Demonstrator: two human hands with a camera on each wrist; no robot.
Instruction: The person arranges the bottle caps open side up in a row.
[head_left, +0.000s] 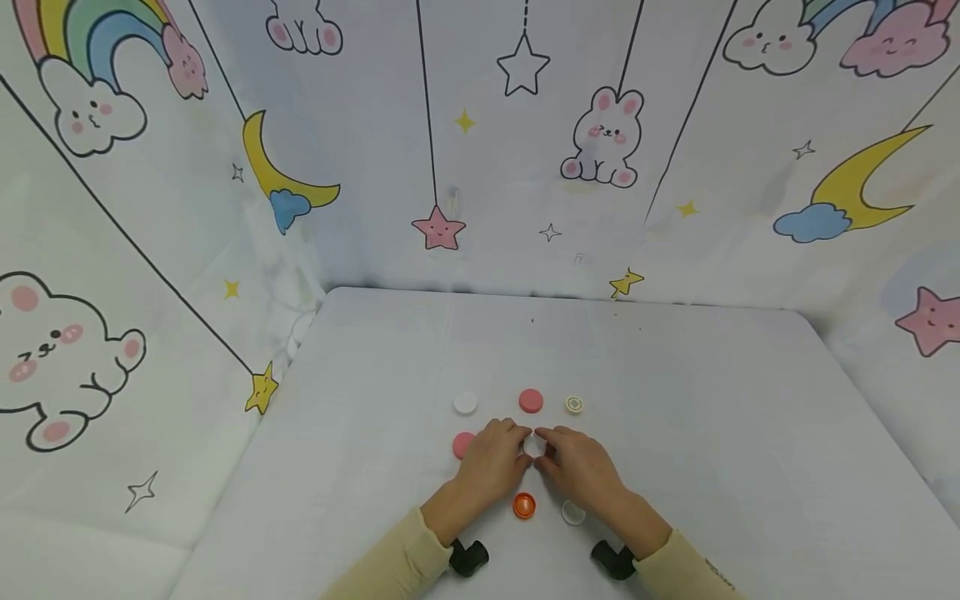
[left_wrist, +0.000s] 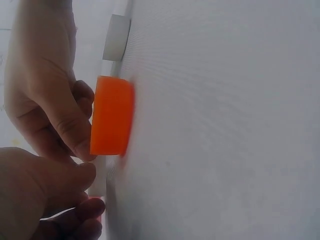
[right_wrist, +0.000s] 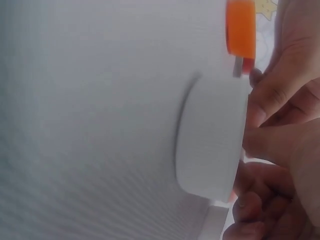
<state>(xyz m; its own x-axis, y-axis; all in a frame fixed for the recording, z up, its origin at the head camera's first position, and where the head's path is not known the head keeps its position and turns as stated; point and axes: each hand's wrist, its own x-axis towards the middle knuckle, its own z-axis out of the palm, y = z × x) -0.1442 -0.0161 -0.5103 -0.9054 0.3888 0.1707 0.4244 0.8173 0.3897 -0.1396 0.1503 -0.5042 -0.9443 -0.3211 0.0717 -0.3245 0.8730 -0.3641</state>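
In the head view, a round white cap (head_left: 534, 447) lies on the table between both hands. My left hand (head_left: 491, 458) holds its left side with thumb and forefinger, and my right hand (head_left: 581, 468) holds the right side the same way. The fingertips of the two hands almost meet around it. An orange cap (head_left: 524, 506) sits just nearer to me, seen from the side in the left wrist view (left_wrist: 112, 116). Beside it, below the right hand, is another white cap (head_left: 573, 512), large in the right wrist view (right_wrist: 212, 140). A pink cap (head_left: 463, 445) is partly covered by the left hand.
Behind the hands stand a white cap (head_left: 465, 403), a red-pink cap (head_left: 531, 401) and a small yellowish patterned cap (head_left: 573, 405). The white table (head_left: 360, 400) meets a printed cloth backdrop (head_left: 495, 167). Black wrist mounts (head_left: 469, 559) show near the sleeves.
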